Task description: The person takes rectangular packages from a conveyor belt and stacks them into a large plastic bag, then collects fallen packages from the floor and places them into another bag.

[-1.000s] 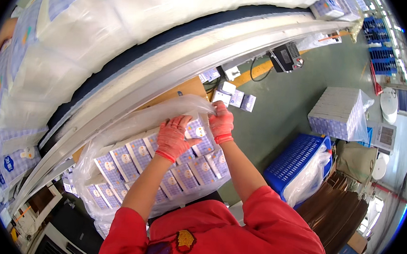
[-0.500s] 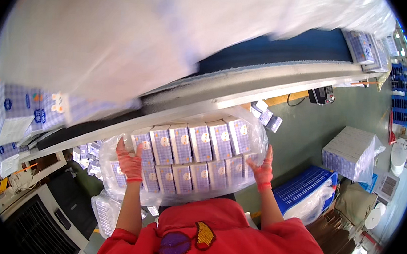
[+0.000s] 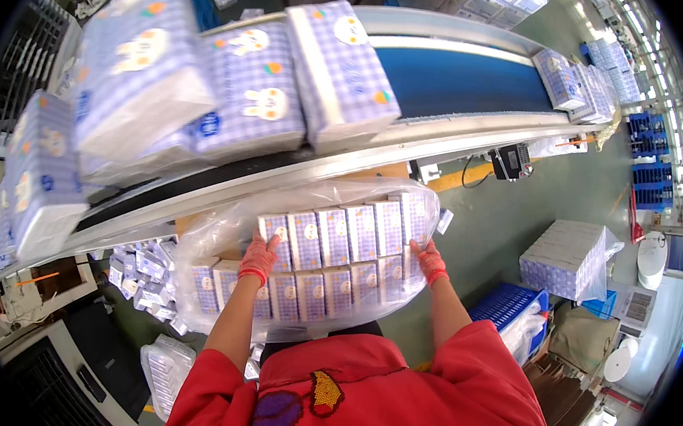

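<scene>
Two rows of purple-checked tissue packs stand in a clear plastic bag in front of me. My left hand, in a thin reddish glove, grips the left end of the upper row, thumb and fingers around the end pack. At the opposite end, my right hand, gloved alike, clasps the last packs through the film. The upper row sits squeezed between both hands. To its left, loose film covers a gap above the lower row. Whether my left fingers are inside the film I cannot tell.
Beyond the bag runs a blue conveyor belt with a metal rail. Large tissue packs lie on its left part. Small packs are heaped below left. A blue basket and a wrapped stack stand at right.
My left hand has moved right, and the upper row's left end now lies farther right. My right hand has shifted slightly left. The large blurred wrapped mass over the conveyor is out of view.
</scene>
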`<state>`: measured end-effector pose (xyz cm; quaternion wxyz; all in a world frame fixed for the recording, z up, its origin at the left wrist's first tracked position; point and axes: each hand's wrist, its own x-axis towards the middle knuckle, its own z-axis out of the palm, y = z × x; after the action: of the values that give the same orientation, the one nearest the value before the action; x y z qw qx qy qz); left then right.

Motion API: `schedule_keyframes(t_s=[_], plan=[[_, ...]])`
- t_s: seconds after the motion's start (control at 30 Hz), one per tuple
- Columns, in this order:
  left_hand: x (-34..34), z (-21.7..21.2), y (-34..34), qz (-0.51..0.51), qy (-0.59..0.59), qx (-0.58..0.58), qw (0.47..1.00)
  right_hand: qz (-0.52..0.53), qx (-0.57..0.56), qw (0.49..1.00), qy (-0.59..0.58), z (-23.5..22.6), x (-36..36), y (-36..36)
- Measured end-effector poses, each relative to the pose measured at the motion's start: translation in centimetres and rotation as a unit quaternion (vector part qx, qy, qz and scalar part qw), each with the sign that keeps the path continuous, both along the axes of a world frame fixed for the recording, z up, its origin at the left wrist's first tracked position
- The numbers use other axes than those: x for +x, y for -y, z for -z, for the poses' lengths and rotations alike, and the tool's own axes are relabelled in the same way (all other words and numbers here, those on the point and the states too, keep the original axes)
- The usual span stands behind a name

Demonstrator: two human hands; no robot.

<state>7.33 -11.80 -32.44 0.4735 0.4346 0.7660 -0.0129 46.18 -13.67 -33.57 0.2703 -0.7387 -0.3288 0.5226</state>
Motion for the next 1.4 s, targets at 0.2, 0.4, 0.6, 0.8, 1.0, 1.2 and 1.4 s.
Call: schedule_keyframes(t_s=[0.2, 0.4, 0.6, 0.8, 1.0, 1.2, 1.4], plan=[[-3.7, -11.5, 0.1, 0.004, 0.054, 0.265, 0.963, -0.052, 0.353, 0.891, 0.28, -18.1, -6.7, -5.7], [-5.2, -30.7, 0.4, -0.057, 0.099, 0.803, 0.585, -0.064, 0.604, 0.793, 0.048, -37.3, -18.7, -11.4], [-4.8, -36.7, -6.5, 0.005, -0.126, 0.647, 0.752, -0.33, 0.266, 0.799, 0.427, -41.8, -29.5, -18.9], [-6.0, -34.8, -10.1, 0.073, -0.26, 0.535, 0.801, -0.212, 0.294, 0.931, -0.029, -34.9, -19.9, -25.4], [-11.4, -33.4, -8.5, 0.051, -0.076, 0.652, 0.753, -0.284, 0.278, 0.916, -0.053, -35.6, -19.4, -24.5], [-6.5, -33.1, -6.2, -0.012, -0.171, 0.739, 0.651, -0.312, 0.319, 0.886, 0.126, -34.0, -20.1, -24.9], [-0.4, -28.1, -11.1, -0.033, -0.299, 0.617, 0.727, -0.279, 0.207, 0.907, 0.238, -31.4, -19.7, -24.4]])
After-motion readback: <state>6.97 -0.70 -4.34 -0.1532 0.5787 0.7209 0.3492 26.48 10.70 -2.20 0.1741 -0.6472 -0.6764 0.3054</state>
